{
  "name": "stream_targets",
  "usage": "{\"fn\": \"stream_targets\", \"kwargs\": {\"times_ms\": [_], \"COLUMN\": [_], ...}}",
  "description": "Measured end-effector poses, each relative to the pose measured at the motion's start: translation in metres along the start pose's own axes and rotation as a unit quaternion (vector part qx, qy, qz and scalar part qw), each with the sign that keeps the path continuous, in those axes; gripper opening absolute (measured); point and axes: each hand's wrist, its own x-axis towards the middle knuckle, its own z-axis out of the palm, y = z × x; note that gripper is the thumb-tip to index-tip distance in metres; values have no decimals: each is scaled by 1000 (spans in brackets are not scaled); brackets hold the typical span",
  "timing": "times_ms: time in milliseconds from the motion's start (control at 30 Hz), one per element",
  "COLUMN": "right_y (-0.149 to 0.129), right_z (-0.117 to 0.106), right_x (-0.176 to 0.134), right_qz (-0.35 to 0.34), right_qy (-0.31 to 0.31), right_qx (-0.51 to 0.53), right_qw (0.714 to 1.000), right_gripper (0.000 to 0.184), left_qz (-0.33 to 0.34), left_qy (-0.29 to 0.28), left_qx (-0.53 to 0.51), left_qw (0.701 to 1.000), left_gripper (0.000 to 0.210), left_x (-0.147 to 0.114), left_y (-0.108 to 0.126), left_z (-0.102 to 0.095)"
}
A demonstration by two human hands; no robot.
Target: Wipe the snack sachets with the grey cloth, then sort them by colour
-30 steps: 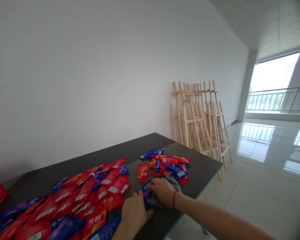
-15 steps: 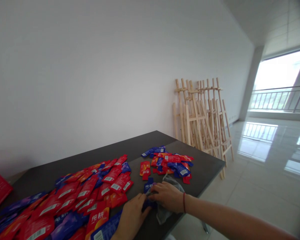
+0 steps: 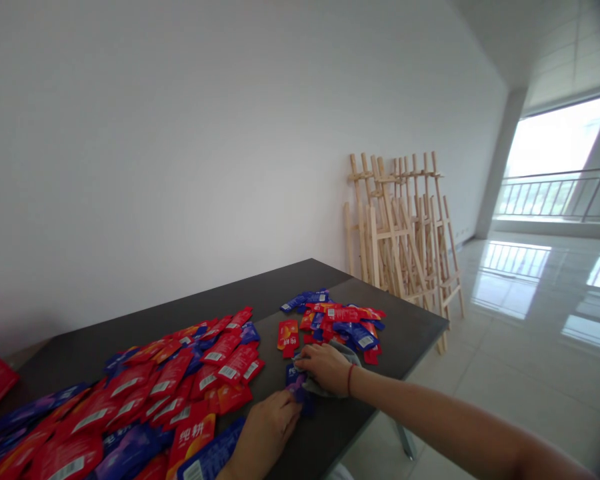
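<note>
Since half a second ago, the right hand (image 3: 327, 368) is sliding farther across the table (image 3: 280, 290), pressing the grey cloth (image 3: 347, 357) flat under curled fingers. Left hand (image 3: 267, 427) is pinning a blue packet (image 3: 296, 381) with its fingertips, near the table's front edge. Red and blue packets are lying in a pile (image 3: 145, 393) to the left and a smaller heap (image 3: 340, 323) beyond the cloth.

Head camera looks forward over the table (image 3: 330, 280) toward a wall (image 3: 180, 167).
</note>
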Motion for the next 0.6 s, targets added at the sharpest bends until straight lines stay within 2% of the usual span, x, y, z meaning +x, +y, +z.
{"fn": "stream_targets", "kwargs": {"times_ms": [133, 300, 467, 600], "right_y": [-1, -6, -18, -19], "right_z": [2, -3, -10, -8], "right_x": [5, -17, -37, -33], "right_qz": [-23, -73, -181, -173], "right_qy": [11, 31, 30, 29], "right_qx": [-49, -70, -78, -74], "right_qw": [998, 994, 980, 982], "right_gripper": [40, 40, 36, 32], "left_qz": [-16, -12, -21, -8], "left_qy": [-26, -56, -26, -2], "left_qx": [5, 29, -8, -10], "left_qw": [1000, 998, 999, 1000], "left_gripper": [20, 22, 27, 26], "left_x": [0, -2, -3, -3], "left_y": [1, 5, 5, 1], "left_z": [0, -1, -3, 0]}}
